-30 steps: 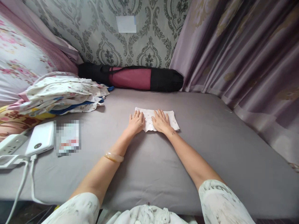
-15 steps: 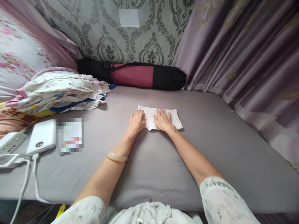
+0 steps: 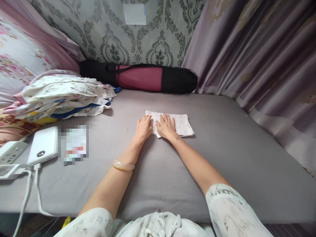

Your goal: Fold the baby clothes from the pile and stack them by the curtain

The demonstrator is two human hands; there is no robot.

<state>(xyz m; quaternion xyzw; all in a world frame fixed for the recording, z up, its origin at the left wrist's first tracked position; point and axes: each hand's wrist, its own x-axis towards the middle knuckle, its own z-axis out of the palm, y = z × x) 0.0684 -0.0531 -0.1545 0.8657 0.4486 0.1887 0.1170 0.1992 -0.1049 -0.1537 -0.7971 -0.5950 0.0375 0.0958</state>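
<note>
On the grey surface [image 3: 237, 151], the folded cloth [image 3: 182, 122] lies at twelve o'clock. The left hand [image 3: 144, 128] rests at its nine-o'clock edge, fingers close together; the right hand [image 3: 166, 127] lies flat upon it, fingers slightly spread. Light, even pressure should avoid dragging creases.

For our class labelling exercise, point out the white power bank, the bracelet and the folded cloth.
White power bank [image 3: 44, 142]: head view, top face.
Bracelet [image 3: 123, 166]: head view, front band.
Folded cloth [image 3: 182, 124]: head view, right part.

Both arms reaching forward; left hand [image 3: 144, 127] and right hand [image 3: 166, 126] palms down (bangle on left forearm).
</note>
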